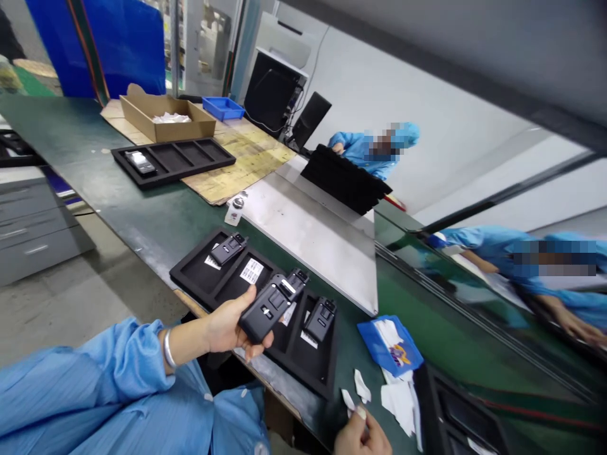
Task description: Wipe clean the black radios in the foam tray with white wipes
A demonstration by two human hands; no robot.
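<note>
My left hand (232, 325) is wrapped round a black handheld device (272, 306) with a narrower top end, tilted above a black foam tray (190, 276). In that tray's compartments lie two similar black devices, one on the left (228, 249) and one on the right (320, 319), along with white label sheets (252, 270). At the bottom edge, my right hand (364, 436) is closed in a pinch at a small white scrap (348, 399). Another white scrap (362, 385) lies just beyond its fingertips.
A blue bin (391, 346) and white pieces (398, 404) sit to the right. Another foam tray (173, 161), a cardboard box (165, 123) and a white board (308, 234) stand farther back. Two people in blue work across the bench; one is beside black trays (346, 180).
</note>
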